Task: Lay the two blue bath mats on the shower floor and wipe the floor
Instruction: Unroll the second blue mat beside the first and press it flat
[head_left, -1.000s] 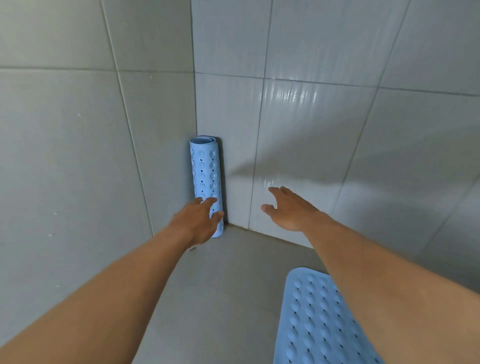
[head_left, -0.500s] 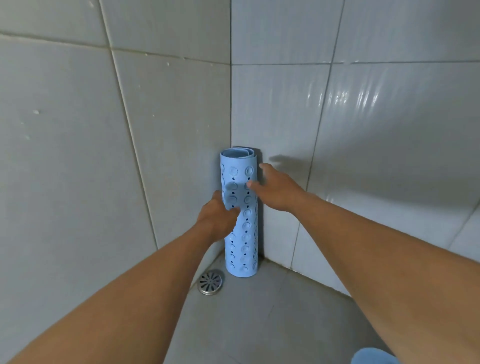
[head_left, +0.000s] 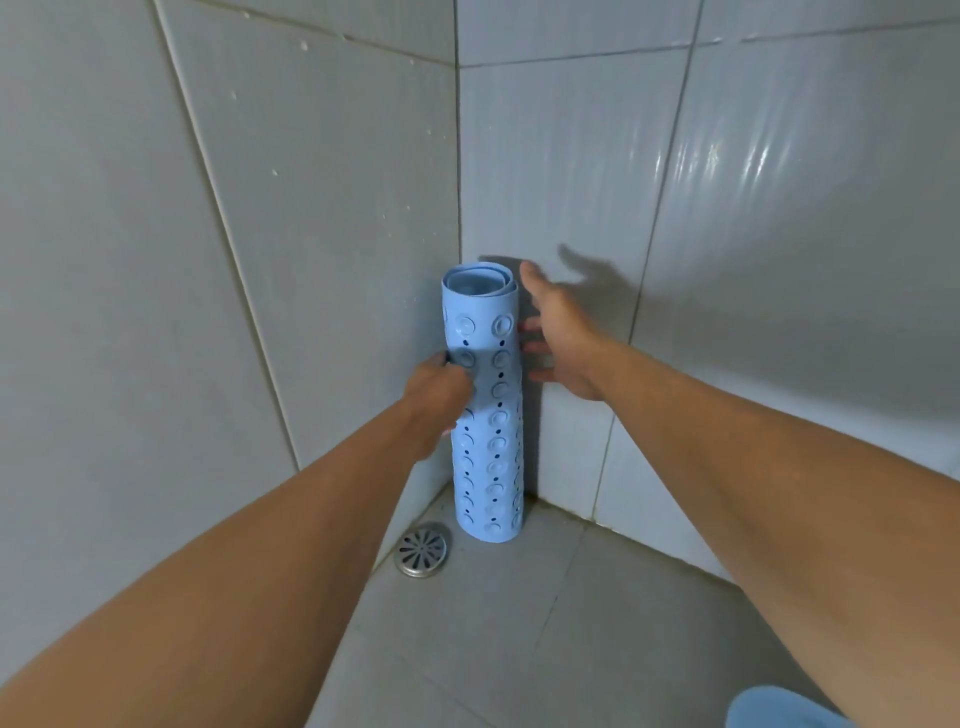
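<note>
Now my left hand (head_left: 434, 397) clamps the rolled mat (head_left: 485, 410) standing upright in the corner beside the drain (head_left: 422, 550); my right hand (head_left: 558, 338), fingers spread, touches its side. Next, I judge: lift and unroll.

We're seeing glossy glazed wall tiles (head_left: 779, 208) catching streaky reflections; the floor tiles (head_left: 519, 623) are looking matt and duller; the rolled mat (head_left: 488, 415) is showing soft rubbery blue, dimpled with suction cups; the drain cover (head_left: 422, 551) is gleaming as metal.
</note>
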